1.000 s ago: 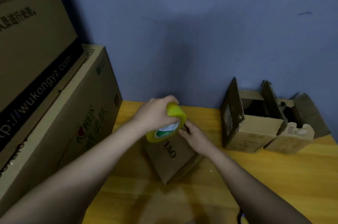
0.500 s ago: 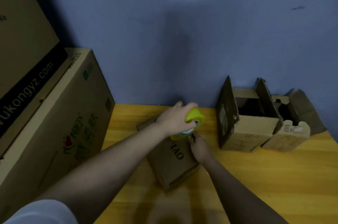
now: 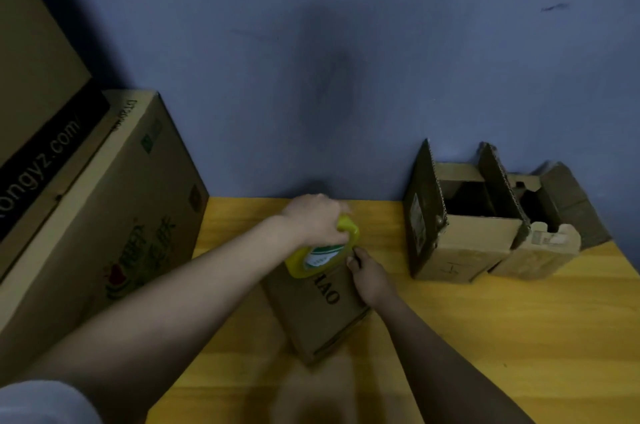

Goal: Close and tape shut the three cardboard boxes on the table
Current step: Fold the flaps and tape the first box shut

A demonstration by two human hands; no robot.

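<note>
My left grip curls round the yellow roll of packing tape, held over the far end of the closed brown cardboard box (printed letters on top) on the yellow wooden bench. My right grip presses on that box, thumb at its top edge. Two open-flapped cardboard boxes stand well right, against the blue wall.

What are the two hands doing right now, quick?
Left hand: grips the yellow tape roll over the closed box.
Right hand: rests on that box's top, fingers fairly straight, holding nothing.
</note>
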